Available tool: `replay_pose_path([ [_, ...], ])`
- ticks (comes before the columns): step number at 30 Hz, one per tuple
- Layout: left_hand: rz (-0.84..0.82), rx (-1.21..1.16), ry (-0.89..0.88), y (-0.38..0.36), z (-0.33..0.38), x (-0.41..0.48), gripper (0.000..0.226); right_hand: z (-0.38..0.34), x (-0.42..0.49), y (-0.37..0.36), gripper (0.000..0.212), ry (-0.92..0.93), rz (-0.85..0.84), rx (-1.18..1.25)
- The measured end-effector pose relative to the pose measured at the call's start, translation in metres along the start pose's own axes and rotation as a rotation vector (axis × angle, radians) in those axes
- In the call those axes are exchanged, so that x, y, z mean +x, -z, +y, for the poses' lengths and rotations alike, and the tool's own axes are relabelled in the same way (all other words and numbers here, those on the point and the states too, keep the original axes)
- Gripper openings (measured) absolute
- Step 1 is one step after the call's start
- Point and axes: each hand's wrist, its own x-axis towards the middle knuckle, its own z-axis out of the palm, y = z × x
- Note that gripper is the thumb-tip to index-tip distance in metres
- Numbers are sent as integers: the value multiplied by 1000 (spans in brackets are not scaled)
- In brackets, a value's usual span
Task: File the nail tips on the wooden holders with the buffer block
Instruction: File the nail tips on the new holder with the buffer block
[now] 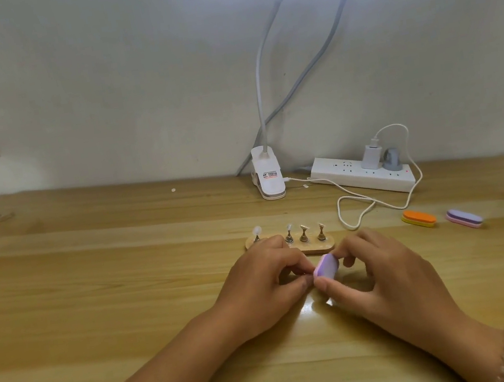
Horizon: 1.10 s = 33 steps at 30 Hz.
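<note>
My right hand (384, 275) pinches the lilac buffer block (326, 265) between thumb and fingertips, just above the table. Its long axis slants from near-left to far-right, its broad face turned toward my left hand (258, 284). My left fingers curl in, tips meeting at the block's near end; I cannot tell whether they pinch a nail tip. The wooden holder (315, 248) lies just behind both hands, long axis left to right. 4 pegs are visible, their nail tips (256, 231) pointing up. My left hand is nearer.
</note>
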Motion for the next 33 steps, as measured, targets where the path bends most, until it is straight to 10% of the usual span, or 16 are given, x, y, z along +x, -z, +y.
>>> replay_pose_path([
  [33, -40, -153, 18, 0, -4, 3, 14, 4, 3, -1, 31, 59, 91, 110],
])
